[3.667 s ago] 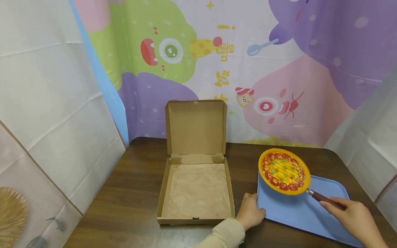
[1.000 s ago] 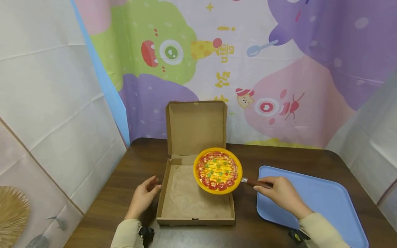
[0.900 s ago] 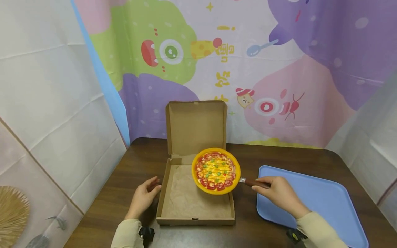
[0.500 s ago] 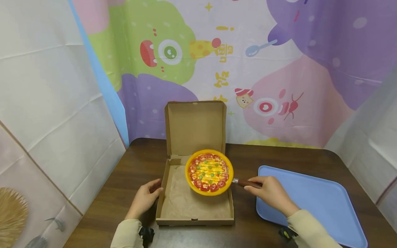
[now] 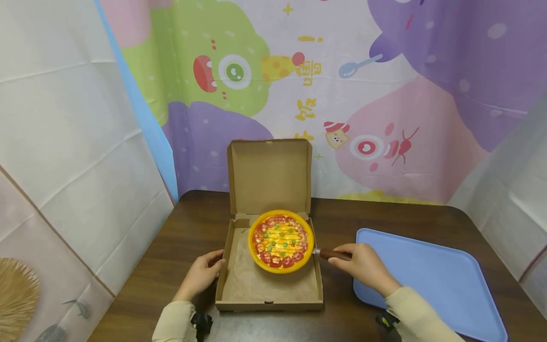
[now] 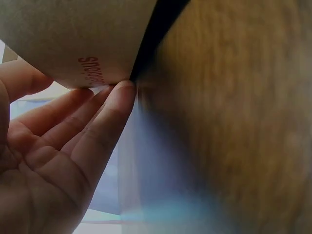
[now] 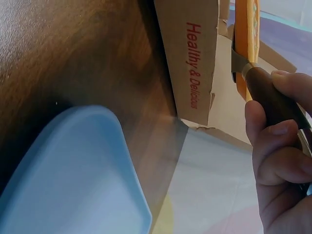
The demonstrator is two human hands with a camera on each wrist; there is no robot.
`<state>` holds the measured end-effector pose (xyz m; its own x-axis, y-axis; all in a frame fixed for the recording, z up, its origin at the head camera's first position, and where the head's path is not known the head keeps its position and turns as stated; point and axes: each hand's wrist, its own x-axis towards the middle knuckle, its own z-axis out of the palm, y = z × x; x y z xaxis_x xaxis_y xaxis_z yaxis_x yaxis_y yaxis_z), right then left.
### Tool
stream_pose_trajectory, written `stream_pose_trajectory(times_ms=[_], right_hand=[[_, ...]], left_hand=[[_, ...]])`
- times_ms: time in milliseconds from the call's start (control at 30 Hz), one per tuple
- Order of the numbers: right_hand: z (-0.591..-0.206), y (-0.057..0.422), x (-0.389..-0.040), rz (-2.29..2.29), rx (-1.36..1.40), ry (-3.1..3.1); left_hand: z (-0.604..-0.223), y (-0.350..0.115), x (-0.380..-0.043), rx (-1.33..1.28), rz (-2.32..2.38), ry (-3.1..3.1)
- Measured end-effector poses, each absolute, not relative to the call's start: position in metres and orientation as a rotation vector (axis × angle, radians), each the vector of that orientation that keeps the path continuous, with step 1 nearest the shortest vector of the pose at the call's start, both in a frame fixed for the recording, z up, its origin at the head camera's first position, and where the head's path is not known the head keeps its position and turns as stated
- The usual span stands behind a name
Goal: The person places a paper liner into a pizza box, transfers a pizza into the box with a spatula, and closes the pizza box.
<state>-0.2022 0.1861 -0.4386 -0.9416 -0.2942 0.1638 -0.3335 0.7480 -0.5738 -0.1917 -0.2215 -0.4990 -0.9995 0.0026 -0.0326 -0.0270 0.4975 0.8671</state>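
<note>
A toy pizza (image 5: 281,241) with an orange-yellow crust is held over the base of the open cardboard pizza box (image 5: 269,307). My right hand (image 5: 363,264) grips the dark wooden handle (image 5: 335,255) of a server under the pizza; its blade is mostly hidden. In the right wrist view, fingers and thumb curl round that handle (image 7: 273,95), and the pizza (image 7: 247,39) shows edge-on above the box wall (image 7: 190,63). My left hand (image 5: 200,275) is at the box's left side. In the left wrist view, its fairly straight fingers (image 6: 105,122) touch the printed outer wall (image 6: 83,39).
A blue tray (image 5: 431,285) lies on the brown wooden table (image 5: 171,247), right of the box. Crumpled brown paper (image 5: 243,285) lines the box base. The box lid (image 5: 270,176) stands upright at the back, before a cartoon-printed curtain (image 5: 384,118).
My right hand has lifted the pizza away from over the tray and carried it left over the box, now lower. My left hand has gone from the tray's edge to the box's left side.
</note>
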Motion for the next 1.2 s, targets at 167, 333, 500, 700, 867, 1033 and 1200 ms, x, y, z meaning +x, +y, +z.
stream_pose_trajectory(times_ms=[167,333,500,700,867,1033,1200], right_hand=[[-0.443,0.182,-0.203,0.996,0.518,-2.888],[-0.446,0.178,-0.204,1.008,0.524,-2.904],[-0.449,0.174,-0.204,1.0,0.521,-2.928],[-0.453,0.17,-0.204,0.987,0.546,-2.94],[-0.457,0.167,-0.204,0.973,0.582,-2.921],[-0.458,0.165,-0.204,0.973,0.583,-2.943],[-0.458,0.162,-0.204,0.961,0.598,-2.955]], left_hand=[[-0.497,-0.221,-0.19,-0.022,1.567,2.675],[-0.494,-0.222,-0.189,0.016,1.548,2.685],[-0.493,-0.221,-0.189,-0.006,1.532,2.689],[-0.494,-0.222,-0.189,-0.004,1.473,2.729],[-0.495,-0.221,-0.189,0.0,1.463,2.74],[-0.494,-0.221,-0.189,-0.016,1.466,2.732],[-0.492,-0.221,-0.187,0.017,1.448,2.754]])
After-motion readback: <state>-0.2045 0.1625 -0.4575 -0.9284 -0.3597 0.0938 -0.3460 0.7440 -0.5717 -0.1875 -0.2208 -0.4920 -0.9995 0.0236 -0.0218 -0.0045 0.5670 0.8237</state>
